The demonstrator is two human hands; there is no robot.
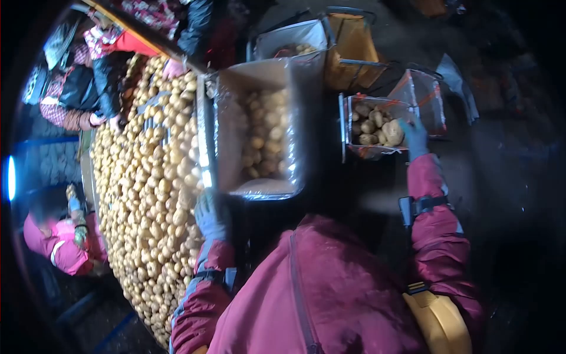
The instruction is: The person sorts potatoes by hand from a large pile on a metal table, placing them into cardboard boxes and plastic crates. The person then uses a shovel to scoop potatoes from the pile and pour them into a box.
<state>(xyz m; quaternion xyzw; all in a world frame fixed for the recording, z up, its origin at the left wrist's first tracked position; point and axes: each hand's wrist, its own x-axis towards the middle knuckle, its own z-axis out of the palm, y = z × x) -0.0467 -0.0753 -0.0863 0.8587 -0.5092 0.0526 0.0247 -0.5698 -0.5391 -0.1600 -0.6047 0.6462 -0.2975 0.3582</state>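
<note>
My left hand, in a blue-grey glove, is beside the right edge of a broad pile of potatoes, just below a metal rail. Its fingers point forward and hold nothing visible. My right hand, gloved too, reaches to the right side of a small wire-framed crate lined with plastic. Its fingers are apart beside a large pale potato; some contact seems likely, but a grip cannot be made out. Smaller, darker potatoes lie in the same crate.
A plastic-lined box with potatoes stands between my hands. Behind it are a white-lined container and a yellow crate. Co-workers' hands reach over the pile at the upper left. Another person in pink is at the left.
</note>
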